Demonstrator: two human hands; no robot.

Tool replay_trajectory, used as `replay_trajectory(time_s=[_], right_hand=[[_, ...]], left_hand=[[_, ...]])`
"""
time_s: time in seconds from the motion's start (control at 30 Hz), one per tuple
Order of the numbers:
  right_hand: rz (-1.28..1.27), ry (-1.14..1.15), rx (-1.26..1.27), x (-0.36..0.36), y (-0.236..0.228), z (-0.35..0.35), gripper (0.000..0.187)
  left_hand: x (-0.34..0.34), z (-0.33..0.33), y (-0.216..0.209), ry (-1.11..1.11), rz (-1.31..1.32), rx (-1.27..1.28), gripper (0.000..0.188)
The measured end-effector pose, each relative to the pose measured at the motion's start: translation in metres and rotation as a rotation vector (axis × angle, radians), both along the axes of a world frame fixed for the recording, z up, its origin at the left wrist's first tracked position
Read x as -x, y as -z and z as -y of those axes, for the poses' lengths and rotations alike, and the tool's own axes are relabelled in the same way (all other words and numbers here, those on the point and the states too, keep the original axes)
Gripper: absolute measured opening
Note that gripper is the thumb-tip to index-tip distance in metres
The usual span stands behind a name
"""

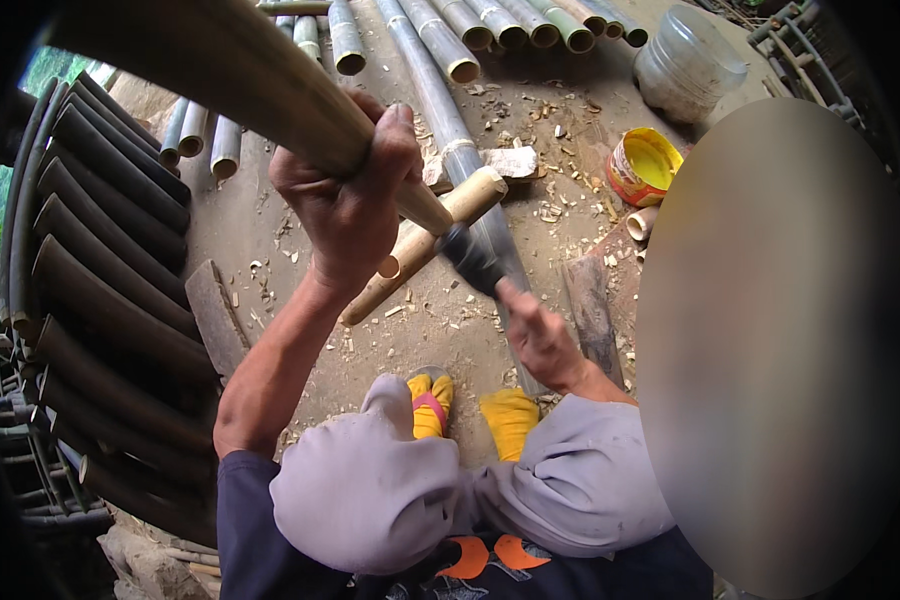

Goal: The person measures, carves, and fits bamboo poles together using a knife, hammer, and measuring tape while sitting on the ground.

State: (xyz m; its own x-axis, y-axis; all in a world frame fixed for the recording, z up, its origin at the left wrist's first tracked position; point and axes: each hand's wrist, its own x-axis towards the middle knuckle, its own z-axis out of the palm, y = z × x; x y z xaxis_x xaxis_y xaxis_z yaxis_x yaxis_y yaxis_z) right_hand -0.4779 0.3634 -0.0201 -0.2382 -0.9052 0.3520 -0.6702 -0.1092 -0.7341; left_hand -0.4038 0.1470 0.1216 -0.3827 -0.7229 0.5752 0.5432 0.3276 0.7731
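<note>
My left hand (355, 190) is wrapped round a thick bamboo pole (240, 75) that slants in from the upper left. The pole's tapered lower end meets a shorter pale bamboo piece (378, 290), which lies crosswise and has a round hole in its side. My right hand (543, 338) is closed on a dark broad-bladed knife (467, 258), smeared by motion. Its blade is close against the pole's end; whether it touches, I cannot tell. Beneath them, a long grey-green bamboo pole (440, 105) runs along the ground.
Dark curved bamboo lengths (120, 290) are stacked at the left. Several cut bamboo poles (510, 35) lie at the far side. A yellow-lined tin (650, 165) and a cloudy plastic container (685, 65) stand at the right. Wood chips litter the ground. My feet in yellow socks (510, 415) are nearby.
</note>
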Motion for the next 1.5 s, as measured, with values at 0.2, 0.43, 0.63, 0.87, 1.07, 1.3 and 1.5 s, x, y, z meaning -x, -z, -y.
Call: replay_trajectory(time_s=[0.2,0.43,0.63,0.87,1.07,1.3,1.5], right_hand=[[-0.178,-0.147,0.101,-0.019,0.006,0.018,0.067],[-0.123,-0.134,-0.017,-0.021,0.004,0.032,0.071],[-0.035,-0.080,-0.217,-0.003,0.024,0.037,0.071],[-0.129,0.168,0.430,0.015,-0.030,0.036,0.064],[0.006,0.185,0.038,0.057,-0.019,0.062,0.061],[0.047,0.181,-0.049,0.050,-0.005,0.047,0.059],[-0.204,0.182,0.335,0.027,-0.007,0.019,0.056]], left_hand=[[0.009,-0.007,0.004,0.010,-0.024,0.016,0.005],[0.002,-0.011,0.007,-0.056,-0.008,-0.008,0.007],[0.000,0.002,0.017,-0.123,0.079,0.165,0.012],[-0.003,-0.005,0.007,-0.037,0.037,0.024,0.010],[-0.004,-0.005,0.012,0.003,-0.021,0.007,0.010],[0.001,-0.014,0.002,-0.040,0.022,0.019,0.011],[0.000,-0.007,0.000,-0.056,0.080,0.041,0.010]])
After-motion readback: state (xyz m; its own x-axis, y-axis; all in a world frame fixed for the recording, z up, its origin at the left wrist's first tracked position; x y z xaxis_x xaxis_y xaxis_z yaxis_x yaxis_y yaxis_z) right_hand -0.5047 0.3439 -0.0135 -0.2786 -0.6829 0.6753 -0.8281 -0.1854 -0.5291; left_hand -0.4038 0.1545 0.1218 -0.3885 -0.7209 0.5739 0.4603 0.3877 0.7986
